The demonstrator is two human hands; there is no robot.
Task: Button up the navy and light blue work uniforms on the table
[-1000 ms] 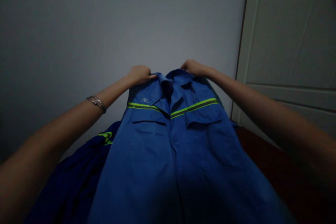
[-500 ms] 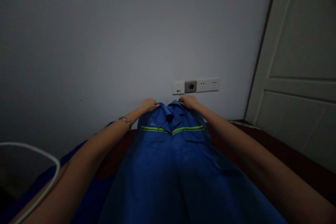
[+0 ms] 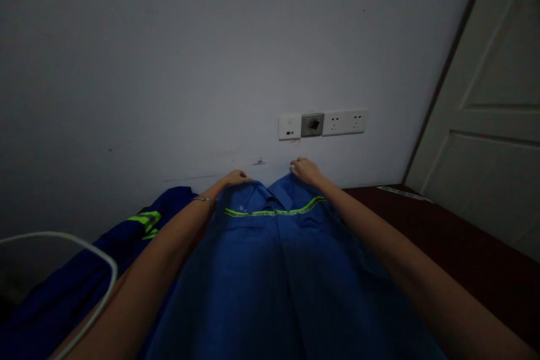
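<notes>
A blue work jacket [image 3: 253, 270] stretches away from me, front side up, with a yellow-green reflective stripe across the chest and pale lettering on its left side. My left hand [image 3: 237, 178], a bracelet at its wrist, is closed on the jacket's far edge left of the collar. At the collar's right side my right hand [image 3: 305, 170] pinches the cloth with curled fingers. The collar [image 3: 280, 191] lies folded open between the hands. Dim light hides the jacket's lower part.
Dark blue clothing [image 3: 105, 253] with yellow-green bands lies to the left. A white cable [image 3: 101, 256] loops past my left forearm. Sockets and a switch [image 3: 312, 124] sit on the wall ahead. A narrow strip [image 3: 404, 193] rests on the dark red surface [image 3: 422, 230], near a panelled door [image 3: 498, 169].
Both hands have lowered the jacket's far end, and the collar has spread flatter. My view has tilted and shifted, showing more of the dark blue clothing on the left.
</notes>
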